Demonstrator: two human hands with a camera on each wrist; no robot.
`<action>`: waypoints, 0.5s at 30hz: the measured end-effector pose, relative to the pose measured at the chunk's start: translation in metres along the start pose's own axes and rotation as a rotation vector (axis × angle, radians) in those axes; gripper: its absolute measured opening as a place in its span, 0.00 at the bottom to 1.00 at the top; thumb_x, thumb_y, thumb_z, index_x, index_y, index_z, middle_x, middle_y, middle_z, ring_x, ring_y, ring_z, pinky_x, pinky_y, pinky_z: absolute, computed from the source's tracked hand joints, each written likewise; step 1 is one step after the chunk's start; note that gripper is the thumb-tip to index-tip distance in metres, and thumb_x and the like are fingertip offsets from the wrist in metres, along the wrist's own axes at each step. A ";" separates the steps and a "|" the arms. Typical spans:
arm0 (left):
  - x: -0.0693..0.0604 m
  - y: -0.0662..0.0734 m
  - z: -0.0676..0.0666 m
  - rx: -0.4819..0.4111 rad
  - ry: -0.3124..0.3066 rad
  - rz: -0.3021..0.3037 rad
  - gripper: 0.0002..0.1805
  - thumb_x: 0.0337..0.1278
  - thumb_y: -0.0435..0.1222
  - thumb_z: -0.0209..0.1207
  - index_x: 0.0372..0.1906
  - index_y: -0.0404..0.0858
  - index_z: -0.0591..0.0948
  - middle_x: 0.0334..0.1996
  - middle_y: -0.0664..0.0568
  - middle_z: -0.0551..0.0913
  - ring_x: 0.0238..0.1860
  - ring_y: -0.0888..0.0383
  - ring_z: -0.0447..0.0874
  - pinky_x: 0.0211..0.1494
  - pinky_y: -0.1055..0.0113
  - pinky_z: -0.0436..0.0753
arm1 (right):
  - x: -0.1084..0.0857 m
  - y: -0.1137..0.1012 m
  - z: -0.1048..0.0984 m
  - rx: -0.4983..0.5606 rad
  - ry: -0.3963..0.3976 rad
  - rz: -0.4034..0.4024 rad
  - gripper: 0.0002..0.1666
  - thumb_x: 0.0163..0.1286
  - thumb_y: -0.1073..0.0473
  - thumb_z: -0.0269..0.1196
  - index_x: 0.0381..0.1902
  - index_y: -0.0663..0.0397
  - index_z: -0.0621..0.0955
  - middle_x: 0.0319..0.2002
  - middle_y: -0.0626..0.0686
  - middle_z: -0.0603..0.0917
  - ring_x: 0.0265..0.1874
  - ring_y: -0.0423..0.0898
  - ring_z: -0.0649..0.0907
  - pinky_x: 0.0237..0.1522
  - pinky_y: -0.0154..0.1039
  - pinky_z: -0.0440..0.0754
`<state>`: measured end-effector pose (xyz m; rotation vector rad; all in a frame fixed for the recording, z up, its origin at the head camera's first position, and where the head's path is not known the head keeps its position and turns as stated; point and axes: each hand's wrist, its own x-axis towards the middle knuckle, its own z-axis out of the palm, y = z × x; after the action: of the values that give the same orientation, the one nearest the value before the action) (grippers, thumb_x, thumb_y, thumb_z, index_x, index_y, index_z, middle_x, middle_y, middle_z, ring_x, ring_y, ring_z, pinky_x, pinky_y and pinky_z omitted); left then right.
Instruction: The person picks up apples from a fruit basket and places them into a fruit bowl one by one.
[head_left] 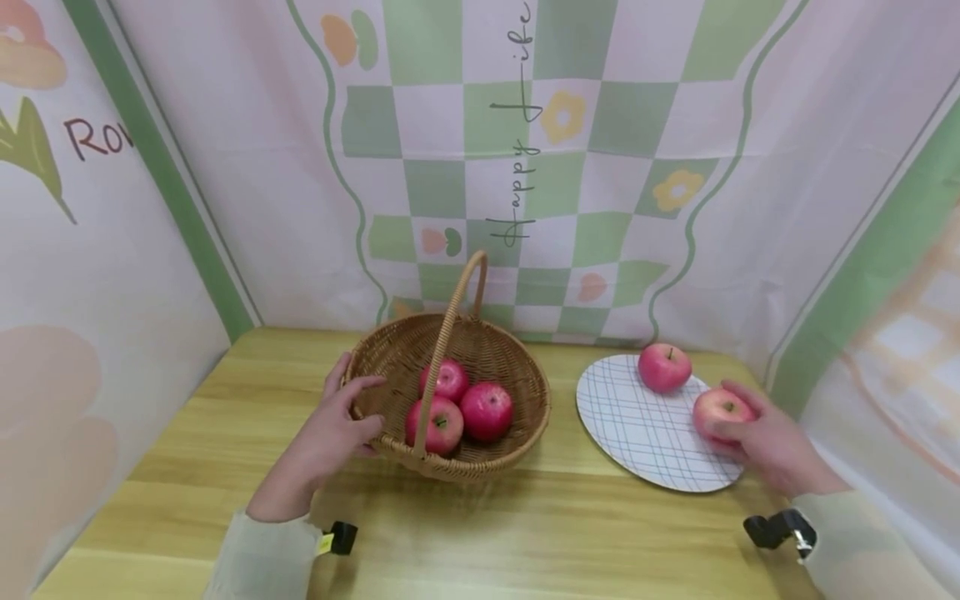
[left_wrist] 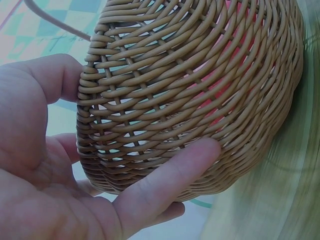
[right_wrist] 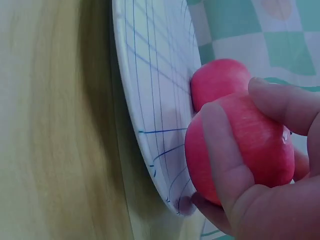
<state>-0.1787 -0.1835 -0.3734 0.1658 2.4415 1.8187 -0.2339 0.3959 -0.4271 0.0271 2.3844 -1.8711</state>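
Note:
A brown wicker basket (head_left: 525, 450) with a tall arched handle holds three red apples: one at the back (head_left: 450, 381), one at front left (head_left: 444, 427) and one on the right (head_left: 487, 412). My left hand (head_left: 341, 425) grips its left rim, fingers curled over the edge; in the left wrist view one finger (left_wrist: 170, 185) lies along the woven outside. At the right, my right hand (head_left: 780, 446) holds an apple (right_wrist: 250, 145) over the near right edge of a white plate (head_left: 637, 433) with blue lines. Another apple (head_left: 664, 368) sits on its far edge.
Everything stands on a wooden table (head_left: 480, 533). Behind it hangs a green-and-white checked cloth (head_left: 495, 183) close to the basket and plate. Printed cloth walls rise at the left (head_left: 112, 333) and right (head_left: 885, 358).

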 end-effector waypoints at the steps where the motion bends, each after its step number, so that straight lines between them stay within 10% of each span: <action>1: 0.000 0.000 0.000 0.002 0.000 0.001 0.33 0.60 0.26 0.56 0.72 0.36 0.67 0.77 0.56 0.22 0.27 0.47 0.75 0.36 0.51 0.86 | 0.001 0.000 0.000 0.016 -0.005 -0.004 0.57 0.68 0.70 0.62 0.79 0.57 0.37 0.71 0.76 0.41 0.46 0.33 0.74 0.52 0.45 0.81; 9: 0.000 0.002 0.000 0.003 0.003 0.006 0.32 0.60 0.26 0.56 0.71 0.35 0.68 0.78 0.55 0.23 0.29 0.47 0.75 0.36 0.54 0.86 | 0.008 -0.011 0.000 -0.241 0.101 0.068 0.62 0.64 0.58 0.70 0.79 0.52 0.39 0.72 0.78 0.45 0.68 0.70 0.56 0.46 0.31 0.80; 15: 0.001 0.001 0.000 0.006 0.001 0.005 0.32 0.60 0.26 0.56 0.71 0.35 0.68 0.78 0.55 0.23 0.29 0.47 0.76 0.36 0.55 0.86 | 0.005 -0.018 0.001 -0.343 0.120 0.102 0.63 0.64 0.54 0.70 0.79 0.55 0.39 0.71 0.81 0.47 0.66 0.74 0.56 0.48 0.37 0.80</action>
<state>-0.1793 -0.1835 -0.3724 0.1718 2.4495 1.8150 -0.2406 0.3903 -0.4100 0.2325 2.6943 -1.4349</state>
